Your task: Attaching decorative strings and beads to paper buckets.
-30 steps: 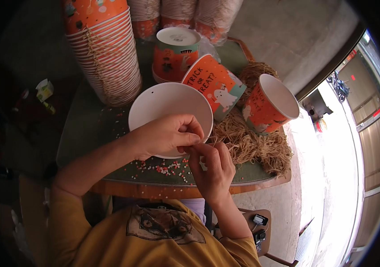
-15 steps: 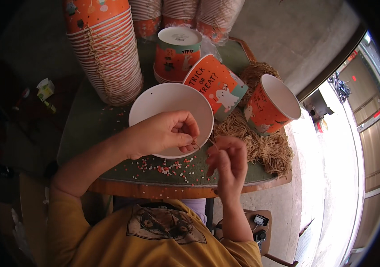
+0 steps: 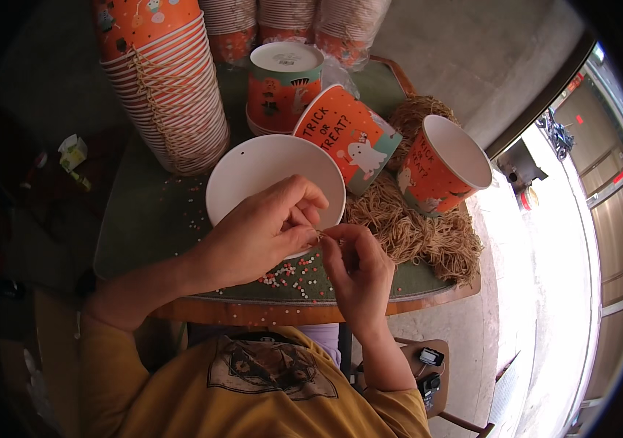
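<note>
A round paper bucket (image 3: 253, 171) with a white inside stands mouth up in front of me, a small punched hole near its far rim. Over its near right rim, my left hand (image 3: 267, 226) is closed with thumb and fingers pinched on a thin tan cord (image 3: 319, 234). Fingertips of my right hand (image 3: 361, 270) meet them there, pinching at the same cord. Most of the cord is hidden by the fingers. Just right of the bucket lies a heap of loose tan cords (image 3: 428, 241).
Left stands a tall stack of orange buckets (image 3: 172, 95) with cords hanging on it. Behind are an upside-down bucket (image 3: 282, 87), a tilted one (image 3: 348, 142) and wrapped stacks (image 3: 289, 18). Another bucket (image 3: 439, 164) leans on the cords. Small paper dots (image 3: 286, 279) litter the green tabletop (image 3: 132, 233).
My right hand has moved up and left, bringing its fingertips to my left hand's. The cord that stretched between the hands is now mostly hidden in the fingers.
</note>
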The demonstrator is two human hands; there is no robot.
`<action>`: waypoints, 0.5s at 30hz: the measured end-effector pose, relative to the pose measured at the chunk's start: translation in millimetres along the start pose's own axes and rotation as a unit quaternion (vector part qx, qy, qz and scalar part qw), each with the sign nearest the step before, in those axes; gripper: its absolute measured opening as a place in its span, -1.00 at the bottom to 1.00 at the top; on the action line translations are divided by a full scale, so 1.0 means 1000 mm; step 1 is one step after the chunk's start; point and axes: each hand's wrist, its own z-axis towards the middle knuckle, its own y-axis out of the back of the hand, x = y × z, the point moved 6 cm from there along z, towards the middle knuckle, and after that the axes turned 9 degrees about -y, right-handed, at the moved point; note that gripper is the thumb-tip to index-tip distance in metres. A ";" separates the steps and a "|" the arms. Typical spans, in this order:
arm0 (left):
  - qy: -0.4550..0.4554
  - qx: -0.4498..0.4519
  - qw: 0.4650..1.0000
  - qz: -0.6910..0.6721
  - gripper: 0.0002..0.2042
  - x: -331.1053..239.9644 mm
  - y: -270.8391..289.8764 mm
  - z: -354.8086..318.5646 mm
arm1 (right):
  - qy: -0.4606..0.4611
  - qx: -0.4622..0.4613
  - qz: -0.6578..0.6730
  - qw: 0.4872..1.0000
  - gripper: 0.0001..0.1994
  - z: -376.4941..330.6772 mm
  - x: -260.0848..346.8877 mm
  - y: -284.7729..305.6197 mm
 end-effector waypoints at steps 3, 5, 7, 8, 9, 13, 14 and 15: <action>-0.027 0.002 0.999 0.021 -0.81 0.000 0.000 0.000 | 0.007 0.003 0.019 1.000 -0.91 -0.001 0.000 -0.003; -0.023 0.029 0.998 0.053 -0.80 -0.003 0.001 -0.001 | -0.028 0.020 0.069 0.997 -0.91 0.000 -0.006 -0.004; -0.017 0.053 0.995 0.087 -0.80 -0.001 0.002 -0.001 | -0.062 0.040 0.119 0.990 -0.92 0.000 -0.013 -0.009; 0.008 0.066 0.995 0.070 -0.80 0.004 0.002 -0.001 | -0.060 0.035 0.129 0.989 -0.92 0.000 -0.015 -0.009; 0.032 0.078 0.995 0.054 -0.81 0.007 0.002 -0.002 | -0.058 0.029 0.139 0.988 -0.91 -0.001 -0.016 -0.009; 0.109 0.126 0.986 -0.004 -0.81 0.017 0.000 0.005 | -0.051 0.022 0.158 0.986 -0.91 -0.002 -0.021 -0.011; 0.108 0.136 0.985 -0.021 -0.82 0.020 -0.001 0.007 | -0.043 0.017 0.157 0.987 -0.91 -0.001 -0.021 -0.010; 0.106 0.145 0.983 -0.037 -0.83 0.022 -0.002 0.008 | -0.033 0.012 0.157 0.987 -0.91 -0.001 -0.020 -0.010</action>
